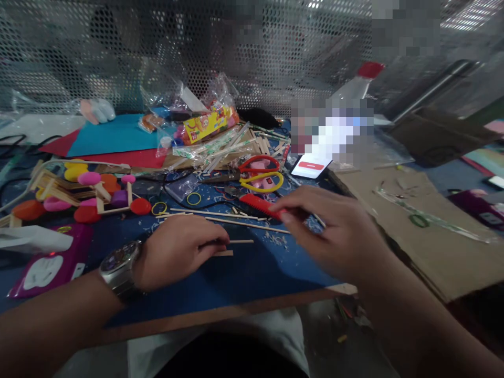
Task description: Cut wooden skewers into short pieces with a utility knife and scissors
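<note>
Stick-and-bottle-cap model (79, 191) sits far left on blue mat (236, 278). Left hand (177, 257), w/ wristwatch (118, 265), has fingers pinched together on thin wooden stick (241, 241) lying flat mid-mat. Right hand (334, 236), blurred, has fingertips clamped on the end of red toothed tool (258, 203) just behind the stick. Cardboard sheet (433, 247) lies to the right.

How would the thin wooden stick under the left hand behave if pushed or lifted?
The thin pale wooden stick looks very light; a nudge would probably slide it across the flat blue mat. So slender, it likely flexes and could snap. The left hand pins one end, suggesting it shifts easily.
</note>
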Demonstrator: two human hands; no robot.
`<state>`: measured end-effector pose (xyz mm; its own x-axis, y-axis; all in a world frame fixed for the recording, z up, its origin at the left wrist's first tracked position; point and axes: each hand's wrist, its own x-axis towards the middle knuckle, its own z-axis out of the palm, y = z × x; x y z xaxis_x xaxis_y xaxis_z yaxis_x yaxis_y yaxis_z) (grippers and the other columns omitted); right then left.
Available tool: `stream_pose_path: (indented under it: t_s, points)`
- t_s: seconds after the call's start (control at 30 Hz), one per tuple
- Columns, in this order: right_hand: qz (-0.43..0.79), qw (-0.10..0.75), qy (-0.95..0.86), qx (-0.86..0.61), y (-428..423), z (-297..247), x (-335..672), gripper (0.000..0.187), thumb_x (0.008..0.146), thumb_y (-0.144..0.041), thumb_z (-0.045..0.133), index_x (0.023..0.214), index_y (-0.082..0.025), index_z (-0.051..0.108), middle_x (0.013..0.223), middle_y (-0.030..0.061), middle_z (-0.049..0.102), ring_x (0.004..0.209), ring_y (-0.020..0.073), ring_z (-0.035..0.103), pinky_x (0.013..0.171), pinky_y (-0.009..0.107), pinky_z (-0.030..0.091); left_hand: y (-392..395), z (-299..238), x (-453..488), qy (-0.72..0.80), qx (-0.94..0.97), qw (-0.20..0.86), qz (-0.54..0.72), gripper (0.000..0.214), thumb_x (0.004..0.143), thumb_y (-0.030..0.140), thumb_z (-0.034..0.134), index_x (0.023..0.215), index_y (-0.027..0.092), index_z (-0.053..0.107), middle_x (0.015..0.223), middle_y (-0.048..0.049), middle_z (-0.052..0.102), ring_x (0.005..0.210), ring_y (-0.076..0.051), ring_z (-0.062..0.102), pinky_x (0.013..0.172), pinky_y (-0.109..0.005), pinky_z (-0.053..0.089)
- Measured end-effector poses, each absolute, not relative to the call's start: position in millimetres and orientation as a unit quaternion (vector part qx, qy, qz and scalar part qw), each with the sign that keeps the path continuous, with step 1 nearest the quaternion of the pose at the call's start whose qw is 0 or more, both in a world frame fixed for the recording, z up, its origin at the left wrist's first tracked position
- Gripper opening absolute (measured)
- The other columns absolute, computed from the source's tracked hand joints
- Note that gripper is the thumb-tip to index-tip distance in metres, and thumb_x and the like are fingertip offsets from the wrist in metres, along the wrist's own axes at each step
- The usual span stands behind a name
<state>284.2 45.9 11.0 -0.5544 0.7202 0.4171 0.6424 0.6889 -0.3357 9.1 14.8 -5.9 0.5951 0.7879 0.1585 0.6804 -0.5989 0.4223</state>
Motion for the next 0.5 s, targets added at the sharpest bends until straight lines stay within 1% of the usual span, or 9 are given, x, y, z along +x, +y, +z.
stream_pose_path:
  t_s: [0.03,0.07,0.13,0.2,0.33,0.4,0.5]
  points:
    - [0.062,0.242,-0.892,-0.377,51.0,4.7,282.9,0.02,0.098,-0.02,0.054,0.112,-0.021,0.069,0.105,0.0087,0.073,0.097,0.0258,0.069,0.086,0.044,0.058,15.0,-5.8,9.3,0.419,0.878,0.16,0.169,0.011,0.098,0.024,0.062,0.099,0.024,0.073,0.095,0.0033,0.079,0.088,-0.015,0.072,0.078,-0.027,0.048]
    - [0.045,0.211,-0.899,-0.38,56.1,-1.9,281.8,0.023,0.096,-0.018,0.055,0.115,-0.02,0.068,0.109,0.011,0.073,0.1,0.0294,0.068,0.091,0.049,0.056,15.1,-5.8,9.7,0.42,0.877,0.159,0.17,0.012,0.097,0.022,0.061,0.099,0.024,0.072,0.095,0.0027,0.079,0.088,-0.015,0.072,0.079,-0.028,0.049]
    - [0.035,0.182,-0.896,-0.403,64.9,-14.1,280.6,0.032,0.094,-0.014,0.053,0.122,-0.021,0.064,0.118,0.0123,0.071,0.108,0.0322,0.066,0.095,0.053,0.054,15.3,-6.3,10.6,0.42,0.876,0.159,0.172,0.013,0.097,0.02,0.058,0.099,0.023,0.071,0.095,0.0014,0.078,0.089,-0.016,0.071,0.08,-0.029,0.05]
    - [0.033,0.181,-0.89,-0.418,69.4,-21.3,280.6,0.032,0.093,-0.012,0.051,0.122,-0.022,0.062,0.117,0.0125,0.071,0.106,0.0325,0.066,0.093,0.053,0.054,15.4,-7.4,11.8,0.417,0.877,0.162,0.173,0.018,0.095,0.016,0.056,0.102,0.022,0.071,0.097,0.0,0.077,0.091,-0.017,0.07,0.082,-0.03,0.052]
    - [0.029,0.189,-0.881,-0.432,64.1,-16.8,284.0,0.021,0.091,-0.012,0.053,0.107,-0.021,0.061,0.105,0.0128,0.071,0.097,0.032,0.066,0.083,0.048,0.056,15.1,-9.3,13.4,0.399,0.884,0.173,0.171,0.027,0.092,0.011,0.051,0.108,0.022,0.071,0.104,-0.0015,0.077,0.097,-0.018,0.069,0.089,-0.033,0.052]
    - [0.017,0.201,-0.875,-0.441,57.6,-10.8,287.6,0.021,0.09,-0.012,0.054,0.108,-0.021,0.059,0.104,0.0126,0.071,0.097,0.0324,0.066,0.083,0.048,0.056,14.9,-9.3,13.5,0.391,0.886,0.179,0.172,0.028,0.091,0.01,0.05,0.108,0.022,0.071,0.104,-0.0019,0.077,0.098,-0.018,0.069,0.092,-0.033,0.052]
    - [0.0,0.22,-0.862,-0.457,49.1,-6.9,294.2,0.026,0.09,-0.014,0.055,0.114,-0.021,0.058,0.106,0.0124,0.071,0.097,0.0333,0.067,0.084,0.049,0.056,15.1,-8.9,13.4,0.377,0.893,0.178,0.169,0.029,0.092,0.01,0.05,0.109,0.021,0.07,0.106,-0.0027,0.076,0.102,-0.018,0.068,0.097,-0.033,0.051]
